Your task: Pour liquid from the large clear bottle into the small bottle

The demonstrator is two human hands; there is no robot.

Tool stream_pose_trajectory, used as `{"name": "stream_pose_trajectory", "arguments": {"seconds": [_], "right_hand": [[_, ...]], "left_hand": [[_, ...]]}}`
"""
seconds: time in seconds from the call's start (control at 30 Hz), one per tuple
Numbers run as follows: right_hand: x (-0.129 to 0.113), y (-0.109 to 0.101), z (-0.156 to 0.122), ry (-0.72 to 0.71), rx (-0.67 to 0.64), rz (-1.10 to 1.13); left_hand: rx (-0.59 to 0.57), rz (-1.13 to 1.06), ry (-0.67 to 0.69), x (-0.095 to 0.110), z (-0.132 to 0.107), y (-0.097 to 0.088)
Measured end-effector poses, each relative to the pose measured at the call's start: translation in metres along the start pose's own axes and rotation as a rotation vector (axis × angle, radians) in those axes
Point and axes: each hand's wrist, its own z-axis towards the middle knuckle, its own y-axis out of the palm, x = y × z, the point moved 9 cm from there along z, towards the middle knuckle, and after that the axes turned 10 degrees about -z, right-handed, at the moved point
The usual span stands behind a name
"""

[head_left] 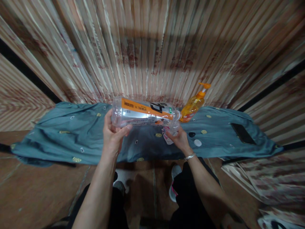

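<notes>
A large clear plastic bottle (143, 112) with an orange and silver label lies nearly level in the air, its uncapped-looking neck pointing right. My left hand (113, 128) is closed around its base end. My right hand (179, 137) grips a small clear plastic bottle (169, 135) with a pinkish label just under the large bottle's neck. The two necks meet or overlap there; whether they touch I cannot tell. Behind my right hand stands an orange pump bottle (192, 106). A white cap (197, 142) and a small black cap (192, 134) lie right of my right hand.
A blue-green patterned cloth (78, 133) covers the narrow table. A dark phone (243, 133) lies toward its right end. A pleated, printed curtain (147, 57) hangs close behind, with black poles (28, 71) at the sides. My feet are on the brown tiled floor (147, 181) below.
</notes>
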Motion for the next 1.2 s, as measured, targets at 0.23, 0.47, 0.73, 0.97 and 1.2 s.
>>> {"name": "stream_pose_trajectory", "arguments": {"seconds": [0.23,0.47,0.73,0.97,1.2], "right_hand": [[-0.0018,-0.0004,-0.0002,-0.008,-0.007,0.022],[-0.001,-0.0002,0.0008,-0.001,-0.011,-0.001],[0.0,0.0013,0.0002,0.011,-0.012,0.02],[0.0006,0.0025,0.0006,-0.017,-0.008,0.001],[0.0026,0.0029,0.0009,-0.026,0.001,-0.015]], "left_hand": [[0.013,0.005,0.0,0.003,-0.0006,0.0009],[-0.009,0.035,-0.013,-0.0022,0.0,-0.0046],[-0.006,0.029,-0.018,-0.0032,0.0005,-0.005],[0.009,0.019,-0.025,-0.0038,-0.0003,-0.0057],[0.055,-0.024,-0.036,-0.0022,-0.0001,-0.0036]]}}
